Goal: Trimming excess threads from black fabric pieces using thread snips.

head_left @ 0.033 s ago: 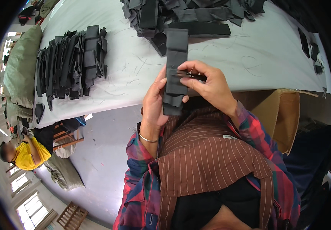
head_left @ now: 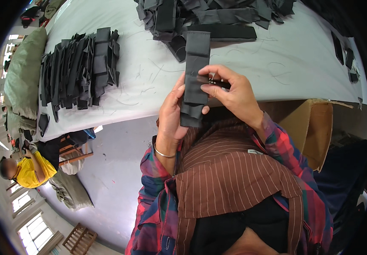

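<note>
My left hand [head_left: 172, 111] is wrapped round a dark grey folded fabric strip [head_left: 197, 63], held upright above the table's near edge. The strip has stitched seams across it and a separate-looking folded flap at its lower end. In my right hand [head_left: 233, 90] is a small pair of dark thread snips [head_left: 218, 83], pinched between thumb and fingers. Their blurred blades lie against the strip's face near its middle. Whether they cut a thread there is too small to make out.
On the white-covered table [head_left: 243, 63], a heap of dark fabric strips [head_left: 226, 17] lies at the back. A row of stacked strips [head_left: 79, 68] stands at left. Loose threads are scattered about. A cardboard box [head_left: 315, 131] sits below right. A person in yellow [head_left: 32, 172] is far left.
The upper end of the fabric strip has tilted very slightly to the right, and the snips have shifted a little with my right hand. All else looks the same.
</note>
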{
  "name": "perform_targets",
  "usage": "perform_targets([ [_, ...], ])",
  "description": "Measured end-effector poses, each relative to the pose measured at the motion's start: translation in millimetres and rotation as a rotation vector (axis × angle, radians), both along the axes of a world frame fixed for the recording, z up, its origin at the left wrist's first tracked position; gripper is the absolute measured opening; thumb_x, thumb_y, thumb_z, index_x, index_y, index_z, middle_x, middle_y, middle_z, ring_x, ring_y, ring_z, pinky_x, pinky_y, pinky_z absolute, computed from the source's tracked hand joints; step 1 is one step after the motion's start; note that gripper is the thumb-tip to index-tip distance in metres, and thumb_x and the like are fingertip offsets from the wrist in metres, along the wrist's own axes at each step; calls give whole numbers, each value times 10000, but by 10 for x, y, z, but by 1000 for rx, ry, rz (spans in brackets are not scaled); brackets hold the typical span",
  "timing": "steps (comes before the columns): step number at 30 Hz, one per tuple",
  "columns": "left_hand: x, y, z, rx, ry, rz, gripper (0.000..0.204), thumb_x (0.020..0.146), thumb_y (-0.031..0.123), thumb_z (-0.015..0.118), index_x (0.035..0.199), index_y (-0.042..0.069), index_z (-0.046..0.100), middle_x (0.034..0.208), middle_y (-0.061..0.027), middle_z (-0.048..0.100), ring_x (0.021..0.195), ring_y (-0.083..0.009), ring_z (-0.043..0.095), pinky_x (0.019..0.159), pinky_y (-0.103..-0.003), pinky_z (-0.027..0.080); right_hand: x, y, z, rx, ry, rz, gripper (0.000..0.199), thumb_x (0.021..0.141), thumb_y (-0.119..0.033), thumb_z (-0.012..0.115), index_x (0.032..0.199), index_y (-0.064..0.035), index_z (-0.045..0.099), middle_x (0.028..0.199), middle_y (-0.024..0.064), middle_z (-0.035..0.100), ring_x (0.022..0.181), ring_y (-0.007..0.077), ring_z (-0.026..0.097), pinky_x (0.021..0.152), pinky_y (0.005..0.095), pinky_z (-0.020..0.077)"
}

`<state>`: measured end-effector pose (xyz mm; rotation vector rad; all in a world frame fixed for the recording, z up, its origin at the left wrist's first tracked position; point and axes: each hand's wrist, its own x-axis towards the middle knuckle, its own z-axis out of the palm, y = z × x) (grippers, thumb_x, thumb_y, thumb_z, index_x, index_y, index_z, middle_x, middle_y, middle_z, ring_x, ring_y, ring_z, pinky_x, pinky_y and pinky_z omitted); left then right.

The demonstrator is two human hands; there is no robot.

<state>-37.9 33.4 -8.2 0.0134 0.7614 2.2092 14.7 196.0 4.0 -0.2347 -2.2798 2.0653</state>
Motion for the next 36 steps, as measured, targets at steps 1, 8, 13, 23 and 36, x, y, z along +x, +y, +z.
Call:
perform_targets([
  [1,-1,4,4,-7,2,-4,522,961,208,364,1437,3,304,1211,-166,553,959,-228,600,694,-331,522,-12,-1,-2,75,1,-55,303,819,-173,721,1084,-58,630,890,61,665,805,136,640,700,280,498],
  [8,-34,-10,-85,-34,75,33,505,997,240,370,1438,5,300,1328,-179,498,1031,-232,599,777,-333,537,99,-35,-68,411,297,-44,205,793,-185,713,970,-97,659,834,50,663,713,217,603,685,326,436],
  [13,-13,47,-52,-64,47,67,499,992,235,376,1426,-4,313,1358,-188,479,1097,-229,579,910,-335,503,122,-92,-122,603,346,-9,203,767,-143,716,964,-111,679,771,25,624,678,206,552,652,322,372],
  [23,24,17,-66,-113,123,88,546,999,170,349,1510,130,161,1309,-218,508,999,-219,625,748,-331,567,120,-14,-102,529,332,-104,137,777,-158,717,899,-114,671,815,13,668,701,206,591,679,323,413],
  [36,23,9,12,-186,173,92,456,995,159,337,1437,49,309,1263,-213,549,947,-203,643,759,-303,561,215,82,-142,523,255,0,153,786,-145,716,927,-106,669,811,37,670,709,210,600,686,310,416],
])
